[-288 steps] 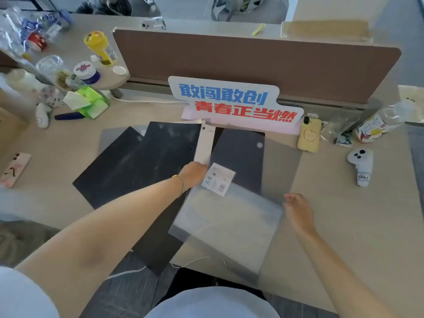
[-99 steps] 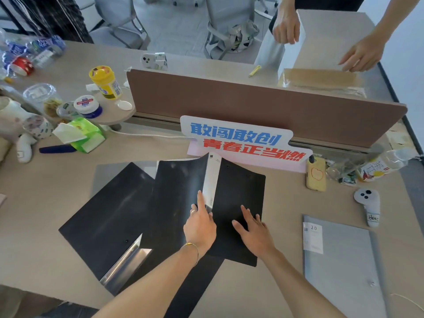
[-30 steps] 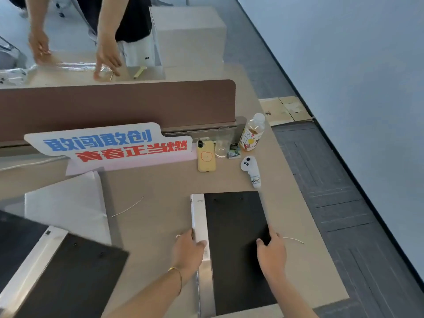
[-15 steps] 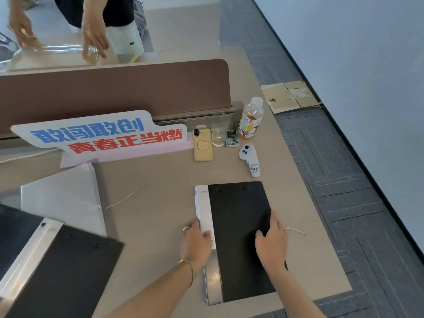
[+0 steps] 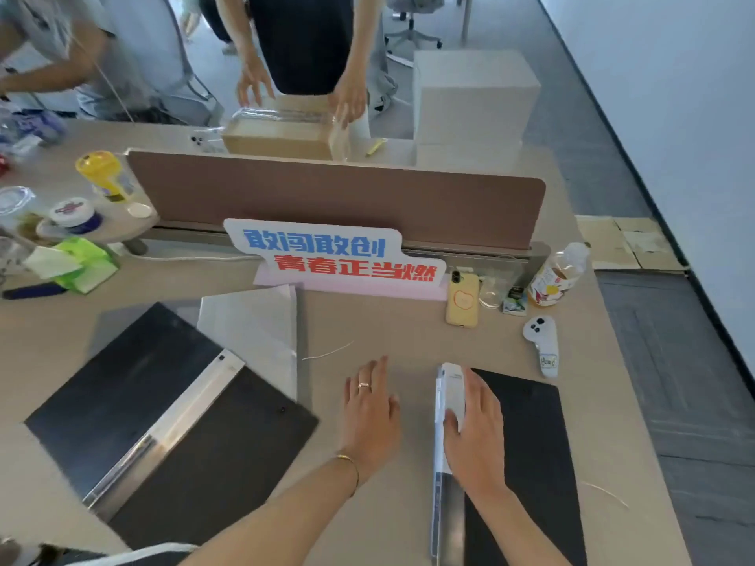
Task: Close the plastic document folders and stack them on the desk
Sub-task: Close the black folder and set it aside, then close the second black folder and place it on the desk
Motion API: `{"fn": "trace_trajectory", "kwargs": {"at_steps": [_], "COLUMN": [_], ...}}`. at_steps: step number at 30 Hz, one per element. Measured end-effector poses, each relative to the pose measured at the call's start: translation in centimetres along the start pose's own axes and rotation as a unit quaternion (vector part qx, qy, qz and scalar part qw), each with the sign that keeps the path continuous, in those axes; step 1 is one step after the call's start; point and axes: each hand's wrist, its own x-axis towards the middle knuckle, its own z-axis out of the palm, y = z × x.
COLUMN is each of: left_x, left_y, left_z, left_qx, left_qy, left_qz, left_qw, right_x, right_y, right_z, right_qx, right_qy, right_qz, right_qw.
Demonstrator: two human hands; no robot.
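A closed black folder (image 5: 535, 455) with a white spine lies on the desk at the right, on top of the grey one. My right hand (image 5: 476, 435) rests flat on its spine edge, fingers spread. My left hand (image 5: 369, 410) hovers flat over the bare desk just left of that folder, holding nothing. At the left an open black folder (image 5: 163, 418) lies spread out, its clear spine strip facing up. A translucent white sheet or folder (image 5: 261, 324) lies behind it.
A brown divider (image 5: 335, 198) and a printed sign (image 5: 331, 255) stand behind. A yellow phone (image 5: 462, 300), bottle (image 5: 557, 275) and white controller (image 5: 541, 345) lie at the back right. Tissues and jars crowd the far left. Another person's hands hold a box (image 5: 286, 134) beyond the divider.
My left hand has come off the closed folder's spine and moved left over the desk. My right hand shifted from the cover's right part to the spine. The view swung left.
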Motion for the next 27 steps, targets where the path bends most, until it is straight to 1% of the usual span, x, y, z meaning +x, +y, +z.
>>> {"fn": "trace_trajectory", "kwargs": {"at_steps": [5, 9, 13, 16, 24, 27], "left_x": [-1.1, -2.9, -4.6, -5.7, -6.2, -6.3], "left_y": [-7.3, -13.7, -19.9, -24.4, -34.9, -37.0], "left_z": [-4.5, -8.3, -11.7, -13.4, -14.6, -14.2], "left_qx": [0.021, -0.008, -0.047, -0.056, 0.009, 0.007], "left_qy": [0.034, 0.055, 0.069, 0.076, -0.004, -0.033], "left_qz": [-0.06, -0.118, -0.184, -0.221, -0.267, -0.264], "left_qw": [0.997, 0.991, 0.979, 0.971, 0.964, 0.964], "right_x": [-0.9, -2.1, -2.6, -2.1, 1.6, 3.4], "right_y": [-6.7, -11.7, -16.5, -19.8, -25.9, -27.5], "right_z": [4.8, 9.0, 12.6, 15.1, 22.2, 24.4], "right_qx": [0.036, 0.051, 0.044, 0.031, -0.051, -0.043], "right_qy": [-0.06, -0.105, -0.139, -0.166, -0.258, -0.291], "right_qz": [-0.046, -0.059, -0.075, -0.096, -0.11, -0.094], "right_qw": [0.996, 0.991, 0.986, 0.981, 0.959, 0.951]}}
